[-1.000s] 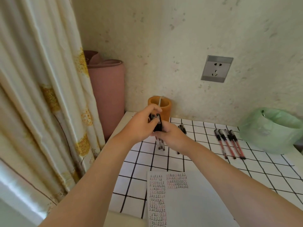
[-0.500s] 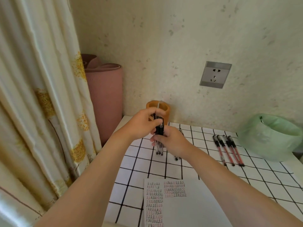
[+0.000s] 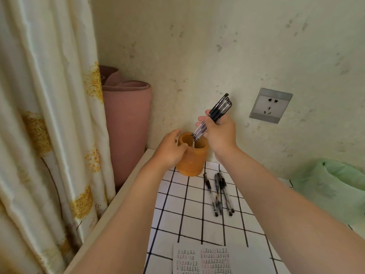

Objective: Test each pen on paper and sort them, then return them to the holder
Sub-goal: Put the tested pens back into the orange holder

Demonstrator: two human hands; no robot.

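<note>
Feeding a bundle of black pens (image 3: pixel 219 107) into the orange holder (image 3: pixel 194 161): the right hand (image 3: pixel 219 133) gripped the bundle round the barrels. It was tilted, upper ends toward the wall and lower ends just inside the holder's mouth. The left hand (image 3: pixel 169 149) was curled round the holder's left side, bracing it at the table's back corner.

Judgement: the pens were light, stiff, smooth plastic. A loose bundle would likely fan out or slip, so best squeezed mid-barrel, all together. The holder looked rigid but light enough to tip, hence the bracing hand.

Loose black pens (image 3: pixel 218 192) lay flat on the checked tablecloth (image 3: pixel 177 214), just in front of the holder, not touching it. Scribbled test paper (image 3: pixel 207 260) sat near the front edge. Green bag (image 3: pixel 335 190) to the right, wall socket (image 3: pixel 270 105) above, rolled pink mat (image 3: pixel 126 125) and curtain (image 3: pixel 45 115) on the left.
</note>
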